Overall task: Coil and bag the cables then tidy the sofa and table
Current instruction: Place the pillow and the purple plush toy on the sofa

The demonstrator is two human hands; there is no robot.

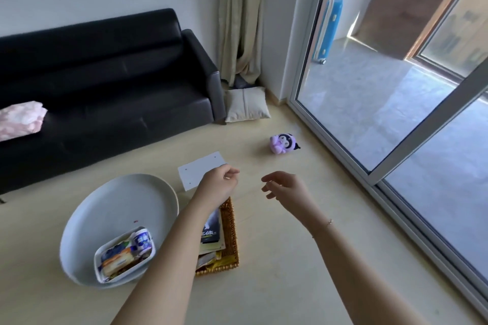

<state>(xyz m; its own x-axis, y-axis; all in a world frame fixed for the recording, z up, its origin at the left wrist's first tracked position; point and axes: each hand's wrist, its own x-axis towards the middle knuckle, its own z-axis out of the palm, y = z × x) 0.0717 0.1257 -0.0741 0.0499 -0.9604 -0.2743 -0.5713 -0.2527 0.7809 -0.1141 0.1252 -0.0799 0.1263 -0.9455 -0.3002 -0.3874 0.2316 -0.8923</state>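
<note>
Pale flooring holds a plush toy (282,143) ahead; your left hand (220,183) looks loosely curled, apparently holding nothing, right hand (284,187) relaxed; reaching forward, you risk treading on the wicker basket (230,232).

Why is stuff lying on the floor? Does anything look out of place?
Yes. A purple plush toy sits alone on the floor near the glass door, and a cream cushion lies on the floor beside the black sofa instead of on it.
</note>
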